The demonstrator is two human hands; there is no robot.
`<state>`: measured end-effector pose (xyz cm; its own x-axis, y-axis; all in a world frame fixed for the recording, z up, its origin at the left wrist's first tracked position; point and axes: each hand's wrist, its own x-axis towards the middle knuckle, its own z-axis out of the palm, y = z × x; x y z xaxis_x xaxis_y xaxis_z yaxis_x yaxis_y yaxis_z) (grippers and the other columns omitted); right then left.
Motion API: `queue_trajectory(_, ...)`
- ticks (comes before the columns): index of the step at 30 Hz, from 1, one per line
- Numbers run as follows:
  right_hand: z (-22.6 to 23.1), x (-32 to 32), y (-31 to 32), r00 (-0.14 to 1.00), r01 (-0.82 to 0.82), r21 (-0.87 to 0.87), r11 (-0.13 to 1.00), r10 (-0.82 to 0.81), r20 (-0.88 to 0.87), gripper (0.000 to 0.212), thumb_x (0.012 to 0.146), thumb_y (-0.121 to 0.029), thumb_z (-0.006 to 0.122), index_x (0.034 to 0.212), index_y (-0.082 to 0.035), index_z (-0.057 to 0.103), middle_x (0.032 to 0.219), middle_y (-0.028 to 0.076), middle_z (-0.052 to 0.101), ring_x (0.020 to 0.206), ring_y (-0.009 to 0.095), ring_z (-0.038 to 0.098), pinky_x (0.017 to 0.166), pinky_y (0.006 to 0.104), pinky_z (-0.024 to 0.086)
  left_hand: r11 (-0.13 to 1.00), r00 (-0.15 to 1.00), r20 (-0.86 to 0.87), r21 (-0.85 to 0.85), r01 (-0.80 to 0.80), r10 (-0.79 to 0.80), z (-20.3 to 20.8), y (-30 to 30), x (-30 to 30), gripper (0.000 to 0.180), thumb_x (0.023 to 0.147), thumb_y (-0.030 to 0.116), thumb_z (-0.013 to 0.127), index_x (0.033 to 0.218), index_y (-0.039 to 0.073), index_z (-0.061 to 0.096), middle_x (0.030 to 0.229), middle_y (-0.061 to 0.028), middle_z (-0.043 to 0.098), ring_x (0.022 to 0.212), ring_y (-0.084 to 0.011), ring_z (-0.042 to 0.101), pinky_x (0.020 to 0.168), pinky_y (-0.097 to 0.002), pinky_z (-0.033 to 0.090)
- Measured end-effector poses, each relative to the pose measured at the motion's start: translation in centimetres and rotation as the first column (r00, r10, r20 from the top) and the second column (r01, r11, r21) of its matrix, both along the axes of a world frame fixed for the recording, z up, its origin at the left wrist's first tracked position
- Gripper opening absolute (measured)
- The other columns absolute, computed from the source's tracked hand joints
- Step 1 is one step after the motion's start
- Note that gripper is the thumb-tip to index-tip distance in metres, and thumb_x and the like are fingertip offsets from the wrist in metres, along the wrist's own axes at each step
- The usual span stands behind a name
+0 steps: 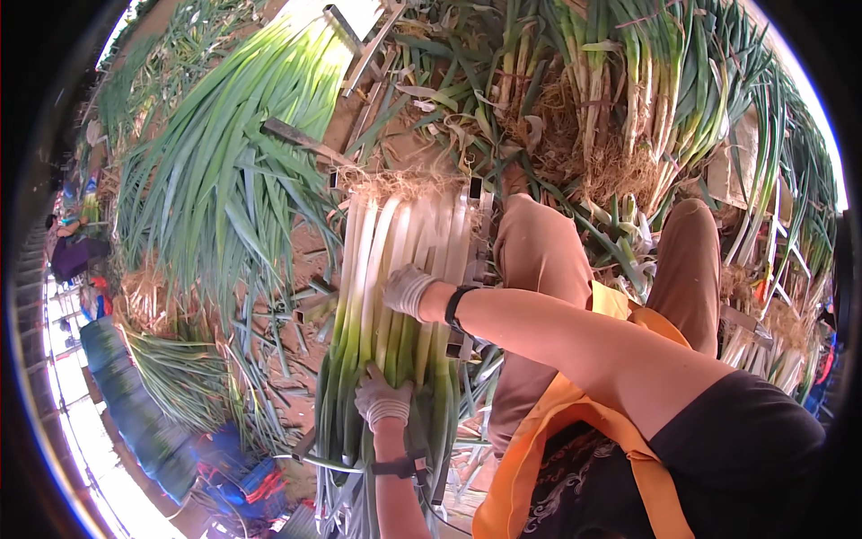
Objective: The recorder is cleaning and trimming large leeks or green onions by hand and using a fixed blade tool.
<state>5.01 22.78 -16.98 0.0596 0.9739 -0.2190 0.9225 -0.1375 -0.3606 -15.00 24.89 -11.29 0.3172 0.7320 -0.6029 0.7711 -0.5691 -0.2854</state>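
Observation:
In front of me a thick row of green onions (404, 225) lies lengthwise in a metal rack (475, 186), roots (409, 183) at the far end, white stalks in the middle, green leaves toward me. Both my hands wear pale knit gloves. My left hand (383, 402) rests on the green part of the onions with its fingers apart. Farther up, my right hand (409, 292) reaches across from the right and curls over the stalks; its fingertips are hidden among them. A pale band (330, 464) crosses the leaves below my left hand.
Another large pile of green onions (242, 180) spreads at the left beside metal bars (303, 139). Rooted bundles (628, 117) stand behind my knees (539, 235). Leaf scraps (278, 341) litter the floor. Someone in dark clothing (79, 256) is at the far left, near a blue-green sheet (135, 404).

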Motion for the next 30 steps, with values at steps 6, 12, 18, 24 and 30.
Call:
queue_trajectory(6,-0.8,0.8,1.1,0.997,0.023,-0.064,0.998,-0.028,-0.074,0.018,0.066,-0.003,0.065,0.085,-0.002,0.067,0.086,0.013,0.066,0.082,0.030,0.064,0.063,0.0374,0.052,0.994,0.960,0.278,-0.110,0.005,0.026,-0.2,1.2,-2.5,0.076,0.066,0.043,0.068,0.126,0.004,0.041,0.119,-0.0228,0.050,0.101,-0.0363,0.054,0.083,-0.0406,0.045)
queue_trajectory(12,2.1,2.2,0.9,0.993,-0.042,-0.202,0.978,0.018,-0.118,0.028,0.060,0.000,0.072,0.087,0.000,0.066,0.088,0.015,0.066,0.084,0.030,0.064,0.065,0.0375,0.053,0.961,0.967,-0.102,-0.173,0.215,-0.235,1.4,6.5,-15.1,0.034,0.088,0.018,0.043,0.121,0.011,0.049,0.110,-0.0184,0.058,0.099,-0.0319,0.058,0.079,-0.0395,0.048)
queue_trajectory(18,0.6,1.1,1.1,0.982,0.001,-0.108,0.994,-0.021,-0.187,0.026,0.062,0.000,0.070,0.088,0.000,0.066,0.088,0.015,0.065,0.085,0.030,0.063,0.065,0.0371,0.053,0.954,0.617,-0.751,0.058,-0.294,0.236,2.1,2.6,-34.1,0.034,0.089,0.015,0.039,0.121,0.010,0.050,0.120,-0.0173,0.053,0.111,-0.0335,0.051,0.080,-0.0441,0.049)
queue_trajectory(24,2.5,2.2,0.1,0.991,-0.063,-0.205,0.977,0.037,-0.128,0.023,0.066,-0.002,0.068,0.089,0.000,0.066,0.094,0.013,0.065,0.086,0.029,0.063,0.067,0.0358,0.053,0.997,1.000,0.002,0.081,0.007,-0.007,9.0,5.0,-9.9,0.033,0.089,0.013,0.035,0.115,0.000,0.052,0.109,-0.0148,0.057,0.103,-0.0258,0.053,0.089,-0.0338,0.042)
queue_trajectory(30,-2.2,1.8,1.2,0.987,-0.127,-0.092,0.988,0.117,-0.111,0.019,0.075,-0.008,0.063,0.093,-0.003,0.065,0.097,0.014,0.064,0.087,0.031,0.063,0.071,0.0371,0.053,0.935,0.870,0.385,0.294,0.200,-0.308,-2.8,-0.2,5.7,0.074,0.078,0.046,0.056,0.131,0.000,0.033,0.133,-0.0184,0.036,0.117,-0.0343,0.040,0.100,-0.0437,0.029)
